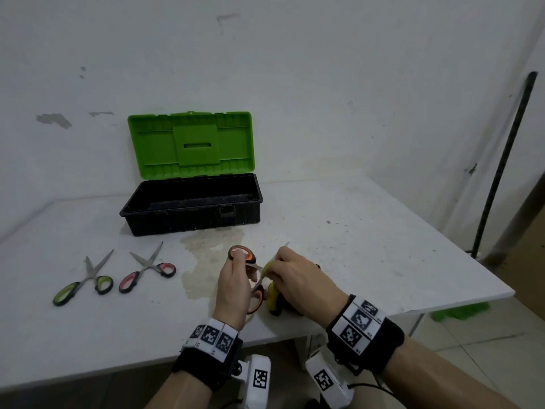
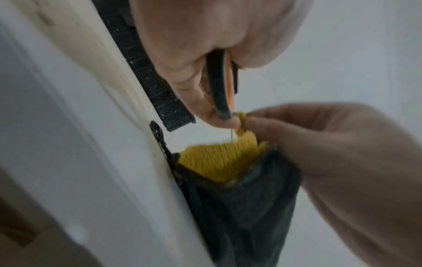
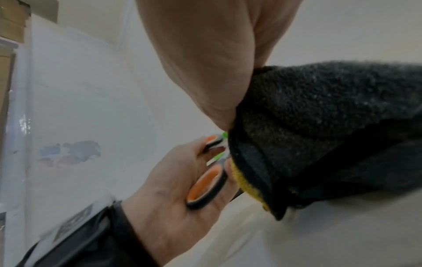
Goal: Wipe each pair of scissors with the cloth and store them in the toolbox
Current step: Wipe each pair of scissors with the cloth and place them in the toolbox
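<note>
My left hand [image 1: 233, 286] grips the orange-handled scissors [image 1: 241, 252] by the handles [image 3: 205, 186], just above the table's front middle. My right hand [image 1: 295, 276] pinches the yellow and dark grey cloth [image 1: 272, 293] around a blade, whose tip [image 1: 286, 244] pokes out past the fingers. In the left wrist view the cloth [image 2: 228, 171] hangs below the handle [image 2: 221, 86]. The green-handled scissors [image 1: 84, 280] and the pink-handled scissors [image 1: 147, 270] lie spread open on the table at the left. The toolbox [image 1: 191, 206] stands behind them, its green lid [image 1: 191, 143] raised and its black tray showing nothing inside.
The white table [image 1: 368, 246] has a stained patch [image 1: 203, 261] in front of the toolbox. Its right edge drops off near a black pole [image 1: 504, 160] leaning on the wall. Something green [image 1: 460, 312] lies on the floor below.
</note>
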Demonstrator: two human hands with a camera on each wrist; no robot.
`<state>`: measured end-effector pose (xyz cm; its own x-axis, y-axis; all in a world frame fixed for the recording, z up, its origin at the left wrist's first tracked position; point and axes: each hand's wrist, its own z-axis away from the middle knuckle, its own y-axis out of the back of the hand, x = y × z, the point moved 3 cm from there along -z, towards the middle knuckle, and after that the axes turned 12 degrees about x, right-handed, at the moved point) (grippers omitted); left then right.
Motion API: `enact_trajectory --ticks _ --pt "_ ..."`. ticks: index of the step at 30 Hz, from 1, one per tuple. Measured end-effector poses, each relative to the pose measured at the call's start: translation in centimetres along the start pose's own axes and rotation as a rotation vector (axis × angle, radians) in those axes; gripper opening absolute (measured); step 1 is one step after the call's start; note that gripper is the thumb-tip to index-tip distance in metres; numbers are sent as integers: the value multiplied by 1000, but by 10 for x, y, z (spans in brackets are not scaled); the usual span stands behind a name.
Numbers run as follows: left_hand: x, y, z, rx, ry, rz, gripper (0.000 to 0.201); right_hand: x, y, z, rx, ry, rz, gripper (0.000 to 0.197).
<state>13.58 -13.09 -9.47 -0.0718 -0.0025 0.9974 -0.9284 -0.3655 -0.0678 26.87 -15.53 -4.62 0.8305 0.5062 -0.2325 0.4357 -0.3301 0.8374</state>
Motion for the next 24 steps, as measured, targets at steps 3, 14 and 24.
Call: enact_trajectory --ticks 3,14,24 --pt "1 6 -4 -36 87 -6 48 17 6 5 19 -69 -38 23" --pt "16 16 -19 -315 -48 -208 10 37 15 -1 206 -177 -196 16" --pt "21 31 -25 -457 -117 -353 27 46 21 -6 302 -200 -322 11"
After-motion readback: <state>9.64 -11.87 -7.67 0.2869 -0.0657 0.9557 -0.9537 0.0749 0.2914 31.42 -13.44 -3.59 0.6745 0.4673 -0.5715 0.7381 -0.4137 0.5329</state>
